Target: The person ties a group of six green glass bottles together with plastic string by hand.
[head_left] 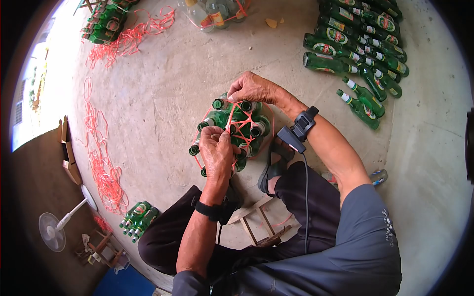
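Observation:
In front of me a bundle of green glass bottles [265, 129] stands upright on the floor, necks up. Red plastic twine [242, 123] wraps around it and crisscrosses between the necks. My left hand [217, 150] is over the near left side of the bundle, its thumb and fingers pinched on a strand of the twine. At the far edge, my right hand [253, 89] is closed with fingertips together by the bottle necks, seemingly on the strand's other end. What exactly lies between the right fingertips is partly hidden.
Several green bottles [335, 47] lie in rows at the upper right. Loose red twine [101, 163] trails along the left floor. Other bottle bundles [103, 22] stand upper left, clear bottles [215, 12] at the top. A fan [52, 232] and a small wooden stool [256, 224] are nearer me.

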A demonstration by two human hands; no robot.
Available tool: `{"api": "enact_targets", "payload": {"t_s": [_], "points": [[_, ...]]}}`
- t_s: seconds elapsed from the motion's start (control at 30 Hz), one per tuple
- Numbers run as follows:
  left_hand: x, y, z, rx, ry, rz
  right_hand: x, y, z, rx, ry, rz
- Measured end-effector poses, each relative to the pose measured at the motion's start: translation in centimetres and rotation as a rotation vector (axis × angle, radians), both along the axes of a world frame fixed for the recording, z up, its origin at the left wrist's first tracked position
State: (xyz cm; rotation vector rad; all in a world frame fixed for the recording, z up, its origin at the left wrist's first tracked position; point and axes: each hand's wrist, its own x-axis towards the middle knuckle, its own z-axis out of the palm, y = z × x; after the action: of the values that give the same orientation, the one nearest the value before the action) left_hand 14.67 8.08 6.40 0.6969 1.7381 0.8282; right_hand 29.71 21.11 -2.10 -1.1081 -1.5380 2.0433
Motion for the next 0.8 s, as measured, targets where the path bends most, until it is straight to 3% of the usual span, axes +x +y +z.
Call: {"api": "enact_targets", "payload": {"t_s": [0.27, 0.33, 0.57, 0.63, 0.7, 0.77, 0.8], "points": [[-0.6, -0.3, -0.6, 0.078, 0.003, -0.055, 0.2, 0.2, 0.0, -0.021, 0.003, 0.028], [-0.6, 0.1, -0.1, -0.040, 0.009, -0.022, 0.1, 0.2, -0.2, 0.003, -0.006, 0.039], [-0.7, 0.2, -0.4, -0.055, -0.008, -0.033, 0.1, 0.0, -0.2, -0.006, 0.017, 0.022], [-0.8, 0.1, -0.9, -0.078, 0.224, -0.229, 0.1, 0.0, 0.2, -0.008, 0.002, 0.013], [-1.0, 0.1, -1.0, -0.105, 0.214, -0.212, 0.1, 0.1, 0.3, -0.011, 0.015, 0.021], [-0.9, 0.1, -1.3, -0.026, 0.457, -0.335, 0.1, 0.1, 0.2, -0.017, 0.024, 0.024], [-0.6, 0.1, -1.3, -0.029, 0.454, -0.335, 0.1, 0.1, 0.1, -0.021, 0.017, 0.014]]}}
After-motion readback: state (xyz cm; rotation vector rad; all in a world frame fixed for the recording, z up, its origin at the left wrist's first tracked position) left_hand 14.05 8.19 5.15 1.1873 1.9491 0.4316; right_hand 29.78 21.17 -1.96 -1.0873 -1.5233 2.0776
